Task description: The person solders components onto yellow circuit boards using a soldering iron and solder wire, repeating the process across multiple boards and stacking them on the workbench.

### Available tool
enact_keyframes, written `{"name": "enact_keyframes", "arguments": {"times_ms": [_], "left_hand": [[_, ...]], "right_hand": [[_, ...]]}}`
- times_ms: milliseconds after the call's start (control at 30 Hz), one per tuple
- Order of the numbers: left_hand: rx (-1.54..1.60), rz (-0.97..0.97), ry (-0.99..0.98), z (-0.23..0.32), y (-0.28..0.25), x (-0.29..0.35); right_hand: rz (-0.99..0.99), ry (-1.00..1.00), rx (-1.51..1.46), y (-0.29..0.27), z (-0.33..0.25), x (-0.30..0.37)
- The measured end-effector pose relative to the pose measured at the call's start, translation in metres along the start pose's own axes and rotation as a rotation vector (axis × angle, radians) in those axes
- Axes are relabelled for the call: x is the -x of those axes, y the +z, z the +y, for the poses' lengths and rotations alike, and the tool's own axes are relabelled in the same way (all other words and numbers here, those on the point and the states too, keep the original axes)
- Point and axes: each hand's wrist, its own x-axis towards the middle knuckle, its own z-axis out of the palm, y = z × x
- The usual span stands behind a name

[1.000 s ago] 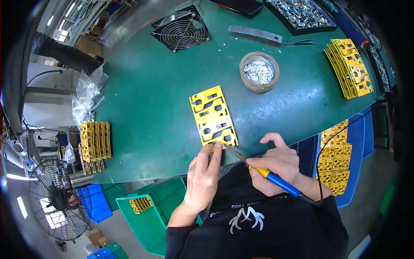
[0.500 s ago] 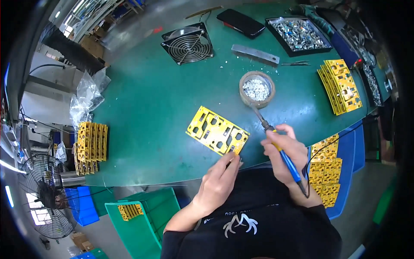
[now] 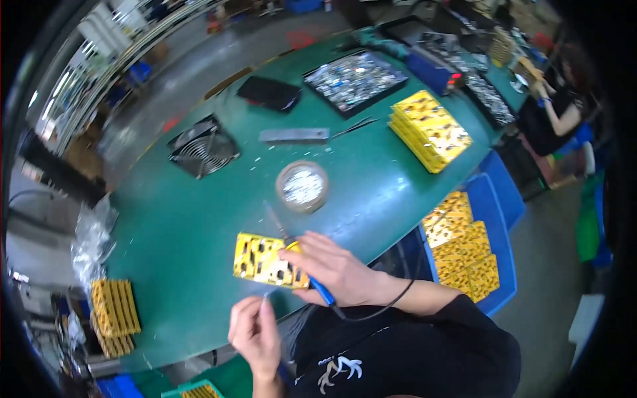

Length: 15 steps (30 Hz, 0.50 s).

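My right hand [image 3: 342,268] is closed around a soldering iron [image 3: 320,290] with a blue and yellow handle, its tip pointing away from me past the board. Under that hand, a yellow circuit board panel [image 3: 251,257] with dark cutouts lies on the table; the hand covers its right end. My left hand [image 3: 255,335] is raised just below the panel, apart from it. Its thumb and fingers are pinched at a small pale, silvery bit, too blurred to name. Beyond the iron's tip stands a round tub [image 3: 284,192] of shiny silver bits.
A stack of yellow panels [image 3: 430,129] stands at right, another [image 3: 114,306] at left. A black tray [image 3: 355,79] of small metal parts, tweezers [image 3: 355,127], a metal bar [image 3: 294,134], a phone [image 3: 269,93] and a fan [image 3: 204,149] lie farther back. A blue bin [image 3: 505,265] holds panels. Another person [image 3: 557,113] sits far right.
The view has swung right, shifting the table leftward. My left hand has left the panel's edge with fingers pinched. My right hand has brought the iron from the tub back over the panel.
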Motion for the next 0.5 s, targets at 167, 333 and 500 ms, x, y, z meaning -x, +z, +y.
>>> {"name": "enact_keyframes", "arguments": {"times_ms": [167, 333, 500], "left_hand": [[0.057, 0.043, -0.029, -0.009, 0.001, 0.005], [0.148, 0.015, -0.09, -0.02, -0.001, 0.007], [0.171, -0.005, -0.112, -0.021, -0.001, 0.005]], "right_hand": [[0.145, 0.01, 0.133, -0.046, -0.003, 0.011], [0.465, 0.141, 0.441, -0.127, 0.013, 0.022], [0.7, 0.268, 0.636, -0.189, 0.044, 0.024]]}}
